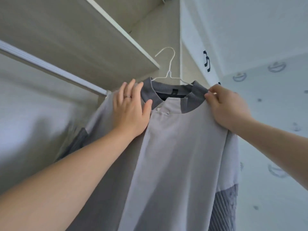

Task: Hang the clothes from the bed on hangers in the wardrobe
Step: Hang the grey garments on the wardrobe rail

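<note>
Far left: pale horizontal wardrobe rail [50, 67] runs under a beige wooden shelf [93, 39]. No hook on it at the near end that I can see.

Left hand [131, 110], ring on one finger, lies flat on the left shoulder of the light grey top with darker ribbed collar [175, 147]; fingers spread, grip apart, pressing rather than pinching.

Centre: thin white wire hanger [168, 64] sits inside the collar, hook standing free in the air, right of the shelf edge, touching nothing.

Right hand [228, 107]: grip clamped on the collar seam and right shoulder, fingertips pinched together on the fabric.

Judgement: garment is dressed on the hanger, held up near the wardrobe, not yet hung. To finish well, even both shoulders over the wire first, then take the hanger at its neck and steer the hook over the rail. The wide collar could slip off one side if tilted.
</note>
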